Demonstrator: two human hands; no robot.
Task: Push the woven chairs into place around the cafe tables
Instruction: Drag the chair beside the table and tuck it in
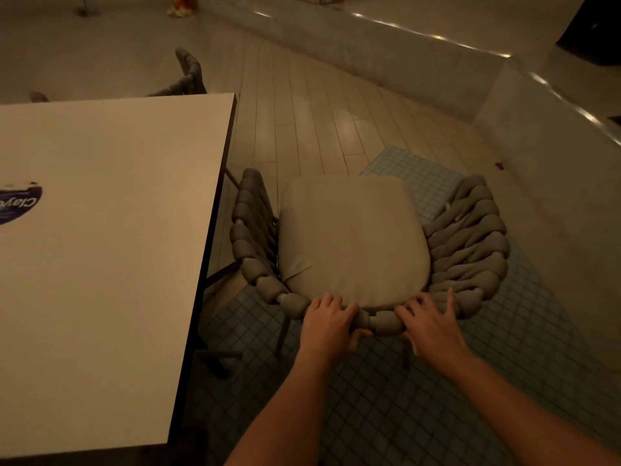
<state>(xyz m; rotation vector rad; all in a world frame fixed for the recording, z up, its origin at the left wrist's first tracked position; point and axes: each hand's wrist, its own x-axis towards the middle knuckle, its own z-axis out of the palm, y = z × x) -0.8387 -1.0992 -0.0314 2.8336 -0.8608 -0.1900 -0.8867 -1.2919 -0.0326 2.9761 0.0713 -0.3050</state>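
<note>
A grey woven chair point(470, 237) with a beige seat cushion point(353, 237) stands just right of the white cafe table point(111, 230), its seat facing away from me and its left arm close to the table's dark edge. My left hand point(327, 322) grips the chair's woven back rim, fingers over the top and thumb underneath. My right hand point(430, 326) rests on the same rim a little to the right, fingers spread over the weave. A second woven chair point(190, 74) stands at the table's far side, mostly hidden behind the tabletop.
A round blue sticker point(18, 205) lies on the table's left part. The table's dark legs point(215, 280) show under its right edge. A low concrete wall point(437, 79) curves around the right and far side. Blue tiled floor point(403, 398) lies beneath the chair.
</note>
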